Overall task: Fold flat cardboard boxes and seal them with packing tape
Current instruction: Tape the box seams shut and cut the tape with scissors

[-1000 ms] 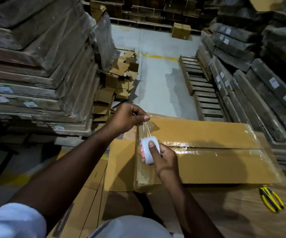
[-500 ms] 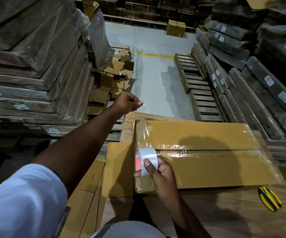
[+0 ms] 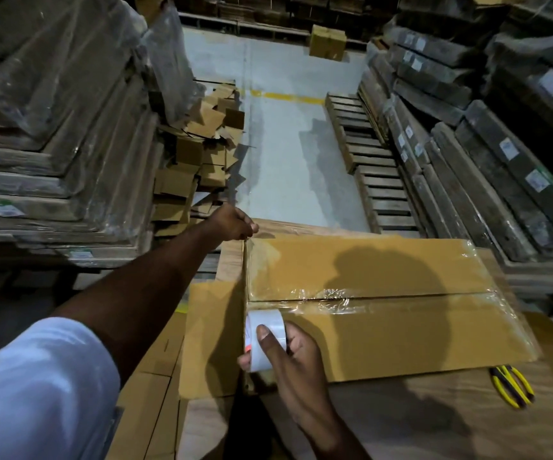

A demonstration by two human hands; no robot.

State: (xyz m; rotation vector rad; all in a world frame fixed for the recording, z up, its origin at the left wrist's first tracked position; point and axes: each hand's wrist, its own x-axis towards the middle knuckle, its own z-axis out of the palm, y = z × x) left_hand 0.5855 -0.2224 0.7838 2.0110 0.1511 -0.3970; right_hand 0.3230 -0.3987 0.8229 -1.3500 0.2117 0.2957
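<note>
Setting: warehouse aisle; wrapped stacks [image 3: 53,134] to the left, more stacks and pallets [image 3: 378,180] to the right, grey floor [image 3: 285,154] ahead.

Desk [image 3: 417,423]: a pile of flat cardboard serves as the work surface. Yellow-handled pliers [image 3: 512,386] lie on it at the right, well apart from both hands.

Box [image 3: 384,307]: lies closed on the desk, long side left to right. Centre seam is already covered with clear tape, wrinkled near the middle; glossy film also shows along the right end. A loose flap [image 3: 212,336] lies out flat to the left of the box.

Left hand [image 3: 235,224]: arm stretched to the far left corner of the box. Fingers [image 3: 250,227] pressed together in a pinch, apparently on the free end of the tape strip [image 3: 246,277], which runs taut along the left edge of the box.

Right hand [image 3: 288,353]: at the near left corner, fingers curled round the tape roll [image 3: 263,336], thumb laid across its outer face. Roll sits on edge, touching the top of the box near that corner.

Step in hand (judgement): sealing the left end. A length of tape is drawn out between the pinch and the roll but does not look pressed down along its whole run.

Next move calls for: lowering the strip squarely over the left edge without letting it twist or fold on itself, rubbing it flat, then parting it at the roll. No cutter visible on the roll, so tearing by hand or using a tool may be needed; cannot tell which.
</note>
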